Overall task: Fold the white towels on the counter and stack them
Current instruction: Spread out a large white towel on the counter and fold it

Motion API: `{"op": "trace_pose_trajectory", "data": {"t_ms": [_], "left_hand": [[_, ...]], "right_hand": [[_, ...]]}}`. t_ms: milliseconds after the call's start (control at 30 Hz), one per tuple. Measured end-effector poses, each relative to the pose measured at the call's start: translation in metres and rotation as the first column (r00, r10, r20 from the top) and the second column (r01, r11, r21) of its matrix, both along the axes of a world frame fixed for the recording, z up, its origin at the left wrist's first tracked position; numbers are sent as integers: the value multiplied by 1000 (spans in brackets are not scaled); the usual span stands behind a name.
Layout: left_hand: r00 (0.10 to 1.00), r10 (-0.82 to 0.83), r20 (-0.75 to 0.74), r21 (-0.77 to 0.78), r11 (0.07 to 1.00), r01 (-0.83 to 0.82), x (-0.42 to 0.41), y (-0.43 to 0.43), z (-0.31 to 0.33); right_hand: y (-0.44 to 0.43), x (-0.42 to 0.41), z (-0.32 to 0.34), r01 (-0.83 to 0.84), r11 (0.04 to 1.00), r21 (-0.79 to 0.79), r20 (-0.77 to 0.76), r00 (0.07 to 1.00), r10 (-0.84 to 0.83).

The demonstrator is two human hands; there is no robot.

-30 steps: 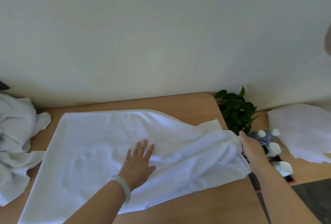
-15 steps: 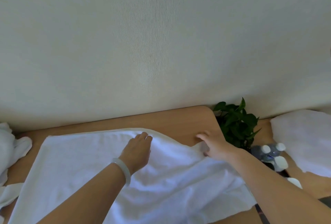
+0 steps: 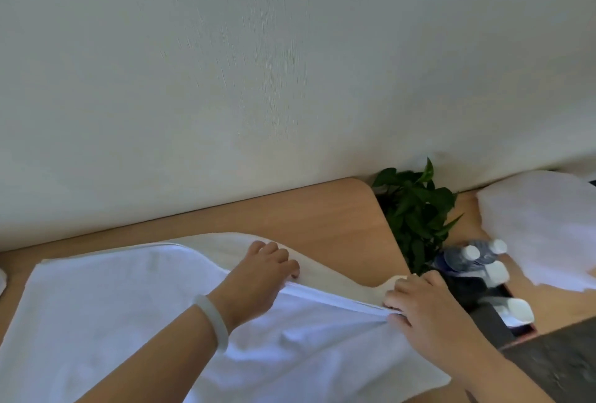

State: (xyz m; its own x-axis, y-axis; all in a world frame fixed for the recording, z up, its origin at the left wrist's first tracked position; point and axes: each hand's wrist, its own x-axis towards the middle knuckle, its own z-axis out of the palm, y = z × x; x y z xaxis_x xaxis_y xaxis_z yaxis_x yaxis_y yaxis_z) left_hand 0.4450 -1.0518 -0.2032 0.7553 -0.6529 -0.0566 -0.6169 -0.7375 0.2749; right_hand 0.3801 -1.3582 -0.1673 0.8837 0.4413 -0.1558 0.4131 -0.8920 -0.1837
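Left hand [image 3: 258, 277]: fingers curled, towel [image 3: 129, 312] edge pinned to bench [image 3: 322, 209].
Right hand [image 3: 429, 309]: hem pinched, pulled taut for alignment.

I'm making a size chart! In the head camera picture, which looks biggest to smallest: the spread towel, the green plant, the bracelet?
1. Spread towel, by far.
2. Green plant.
3. Bracelet, though it looks bigger than it is, being nearest the camera.

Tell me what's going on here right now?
A person is folding a white towel spread on the wooden counter. The left hand and right hand both grip its folded far edge, pulled taut between them. The fold isn't squared yet. To the right sit a plant, some bottles and another white cloth.
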Motion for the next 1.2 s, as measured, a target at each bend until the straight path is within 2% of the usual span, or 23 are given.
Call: {"op": "trace_pose_trajectory", "data": {"t_ms": [100,200,300,367,467,567,633,733,800,867,900,967,1000,1100,1133,1200], "left_hand": [[997,-5,-83,72,997,11,-10,2,5],[977,83,-195,46,996,-75,-10,-8,16],[979,142,-146,-90,984,-156,-4,-27,13],[972,188,-144,-28,981,-194,5,-46,9],[940,204,-274,244,960,-137,20,-74,2],[924,176,-339,334,941,-57,32,-88,1],[912,143,-385,274,961,-35,37,-88,5],[870,135,-475,89,990,-105,37,-80,15],[829,137,-543,23,989,-148,34,-69,24],[765,140,-629,36,988,-151,30,-59,32],[733,158,-662,57,985,-161,29,-55,36],[713,226,-664,130,974,-188,29,-51,41],[724,262,-638,195,965,-177,29,-51,41],[739,364,-567,475,877,-67,21,-61,38],[737,389,-553,567,824,-10,15,-64,36],[733,425,-531,689,720,82,5,-72,35]], "right_hand": [[-17,-5,0,28,995,94,-246,969,-4],[-9,-9,15,113,981,155,-479,877,-26],[7,-5,36,166,966,201,-667,745,11],[12,-5,39,179,957,227,-704,709,35],[12,-2,26,372,886,276,-625,770,-129],[12,9,0,464,834,297,-460,835,-301],[14,17,-18,504,811,297,-471,816,-335],[16,25,-35,524,805,280,-556,772,-309],[18,25,-34,524,792,314,-581,766,-277],[20,18,-33,469,808,357,-520,818,-245],[23,9,-34,410,826,386,-431,872,-232],[31,-13,-34,235,871,432,-184,968,-171],[33,-27,-34,164,887,433,-123,985,-122],[33,-45,-39,-50,950,309,-105,991,87],[31,-47,-37,-36,960,277,-120,990,72],[25,-52,-29,233,910,343,-363,926,-101]]}}
